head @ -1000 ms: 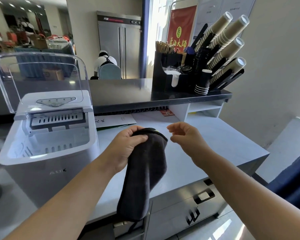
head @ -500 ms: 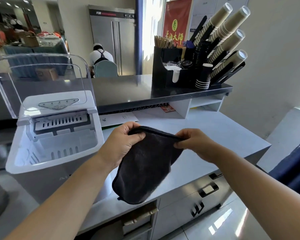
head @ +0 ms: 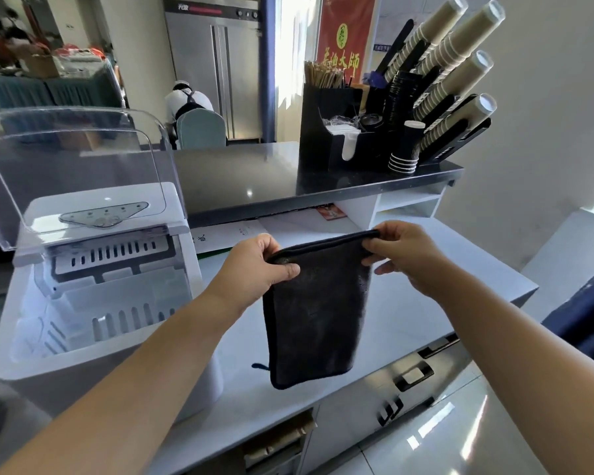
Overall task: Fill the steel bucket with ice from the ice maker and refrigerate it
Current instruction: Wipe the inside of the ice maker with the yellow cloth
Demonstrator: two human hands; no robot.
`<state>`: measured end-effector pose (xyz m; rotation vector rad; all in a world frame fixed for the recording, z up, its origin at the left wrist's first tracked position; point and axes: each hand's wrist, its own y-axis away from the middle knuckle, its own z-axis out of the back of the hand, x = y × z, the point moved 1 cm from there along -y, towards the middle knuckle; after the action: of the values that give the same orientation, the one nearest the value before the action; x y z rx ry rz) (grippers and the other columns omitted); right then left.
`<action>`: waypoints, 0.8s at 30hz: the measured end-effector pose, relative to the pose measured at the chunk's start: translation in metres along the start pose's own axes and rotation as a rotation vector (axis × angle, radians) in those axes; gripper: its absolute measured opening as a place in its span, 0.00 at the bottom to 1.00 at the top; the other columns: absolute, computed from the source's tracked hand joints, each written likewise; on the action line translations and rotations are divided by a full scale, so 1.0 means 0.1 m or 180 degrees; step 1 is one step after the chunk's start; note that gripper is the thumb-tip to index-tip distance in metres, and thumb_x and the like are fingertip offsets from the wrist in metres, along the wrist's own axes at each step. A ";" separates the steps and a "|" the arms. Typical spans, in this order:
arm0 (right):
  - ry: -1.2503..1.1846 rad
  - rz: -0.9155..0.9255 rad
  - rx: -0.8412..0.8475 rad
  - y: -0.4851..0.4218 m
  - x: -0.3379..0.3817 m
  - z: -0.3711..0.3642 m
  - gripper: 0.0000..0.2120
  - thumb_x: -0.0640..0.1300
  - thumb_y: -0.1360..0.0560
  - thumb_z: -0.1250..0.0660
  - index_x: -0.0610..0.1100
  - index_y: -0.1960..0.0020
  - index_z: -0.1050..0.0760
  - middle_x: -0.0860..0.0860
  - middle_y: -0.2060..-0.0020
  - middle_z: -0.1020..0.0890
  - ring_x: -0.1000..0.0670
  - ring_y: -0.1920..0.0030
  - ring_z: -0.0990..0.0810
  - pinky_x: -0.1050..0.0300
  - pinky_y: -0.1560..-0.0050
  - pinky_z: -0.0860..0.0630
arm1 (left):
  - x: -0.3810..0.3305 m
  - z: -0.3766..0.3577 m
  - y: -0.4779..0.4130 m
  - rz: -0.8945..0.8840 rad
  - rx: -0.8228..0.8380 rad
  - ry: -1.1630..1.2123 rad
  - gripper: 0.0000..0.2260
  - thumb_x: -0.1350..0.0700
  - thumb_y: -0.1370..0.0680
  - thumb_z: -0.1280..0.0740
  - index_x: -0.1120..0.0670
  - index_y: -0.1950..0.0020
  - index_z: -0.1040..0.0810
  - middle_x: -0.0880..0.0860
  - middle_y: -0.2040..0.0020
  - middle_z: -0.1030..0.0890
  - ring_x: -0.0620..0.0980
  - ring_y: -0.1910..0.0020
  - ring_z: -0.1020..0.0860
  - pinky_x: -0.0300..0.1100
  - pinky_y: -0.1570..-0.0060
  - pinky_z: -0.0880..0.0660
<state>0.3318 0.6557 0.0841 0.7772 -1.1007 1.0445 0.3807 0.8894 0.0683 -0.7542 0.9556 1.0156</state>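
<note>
While the two hands hold a dark cloth up in the air, the ice maker sits at the left end of the worktop with its clear lid tipped up and open. The left hand pinches the top left corner of the cloth between thumb and fingers. The right hand pinches the top right corner the same way. The top edge is pulled flat between them. The rest hangs straight down, just above the worktop and not touching the ice maker. The steel bucket is not in sight, so I cannot say where it is. I cannot tell if there is ice in the white basket inside the machine either.

This looks like a little wiping or drying step, with the cloth being opened out or folded. To do it well, hold both corners tight so neither one slips. Keep the top edge level and pulled flat, so the cloth hangs smooth with no bunching. Keep the hanging end away from the open ice maker, so no fluff falls in where the ice goes. If the cloth gets folded, bring corner to corner neatly.
</note>
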 end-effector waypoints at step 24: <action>0.1403 -0.1108 0.2709 -0.46 -1.28 0.12 0.06 0.32 0.29 0.32 0.41 0.57 0.23 0.48 0.69 0.20 0.52 0.67 0.22 0.62 0.62 0.24 | 1.11 -0.77 0.23 0.1115 0.0821 0.0062 0.12 0.66 0.32 0.27 0.54 0.63 0.28 0.46 0.71 0.25 0.38 0.72 0.29 0.31 0.68 0.32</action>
<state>0.3585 0.5945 -0.0356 1.2707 -0.0929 1.2986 0.3603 0.8695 -0.0656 -0.3888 1.2363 1.1593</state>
